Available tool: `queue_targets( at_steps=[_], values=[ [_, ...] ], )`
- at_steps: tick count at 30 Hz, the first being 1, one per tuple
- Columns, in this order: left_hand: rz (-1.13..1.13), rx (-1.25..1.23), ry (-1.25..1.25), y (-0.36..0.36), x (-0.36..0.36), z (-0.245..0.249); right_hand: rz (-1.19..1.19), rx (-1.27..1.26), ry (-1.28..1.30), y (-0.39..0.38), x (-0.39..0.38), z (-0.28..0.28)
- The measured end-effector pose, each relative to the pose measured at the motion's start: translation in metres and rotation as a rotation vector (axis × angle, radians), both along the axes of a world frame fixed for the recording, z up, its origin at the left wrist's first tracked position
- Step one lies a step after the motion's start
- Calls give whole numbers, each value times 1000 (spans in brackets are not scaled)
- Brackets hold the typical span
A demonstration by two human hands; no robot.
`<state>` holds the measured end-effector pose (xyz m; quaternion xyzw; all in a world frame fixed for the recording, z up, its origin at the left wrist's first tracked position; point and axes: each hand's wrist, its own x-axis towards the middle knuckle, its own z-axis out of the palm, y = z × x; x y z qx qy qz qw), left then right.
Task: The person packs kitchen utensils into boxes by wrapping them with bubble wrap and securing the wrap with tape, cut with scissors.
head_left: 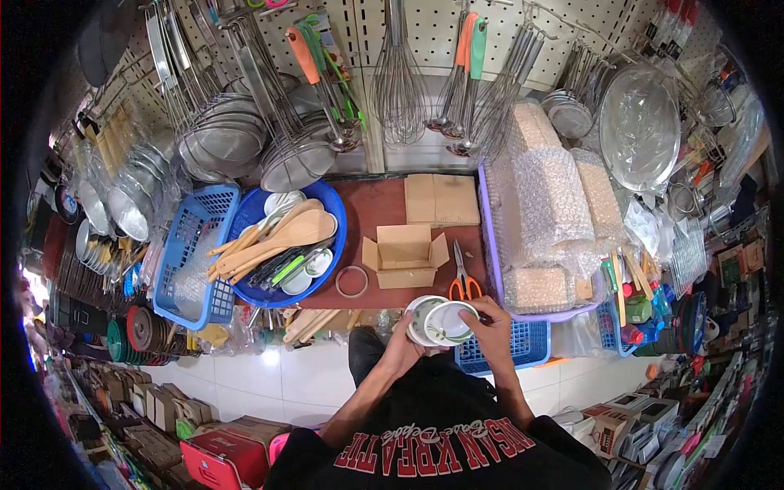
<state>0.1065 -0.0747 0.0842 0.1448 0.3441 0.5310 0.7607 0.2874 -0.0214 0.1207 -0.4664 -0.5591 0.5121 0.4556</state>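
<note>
Two small white bowls with green leaf patterns are held close together above the front edge of the brown table. My left hand is closed on the left bowl, which sits partly behind the other. At the rim of the right bowl, my right hand grips with thumb and fingers. Both bowls are tilted, so their insides face me. Just beyond them, an opened cardboard box stands with its flaps spread. Orange-handled scissors lie to its right, blades pointing away.
A blue basin of wooden spoons and other utensils stands left of a tape roll. Flattened cardboard lies at the back. On the right, a purple basket holds bubble-wrapped boxes. Whisks and strainers hang above.
</note>
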Motion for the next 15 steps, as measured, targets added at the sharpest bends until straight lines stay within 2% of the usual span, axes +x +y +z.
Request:
queue_targets(
  at_steps=[6, 10, 15],
  values=[
    [101, 30, -20, 3, -21, 5, -117, -199, 274, 3, 5, -10],
    [141, 86, -95, 6, -37, -2, -164, -203, 332, 10, 8, -20],
    [168, 109, -49, 8, -42, -3, -152, -193, 368, 15, 9, -24]
  ],
)
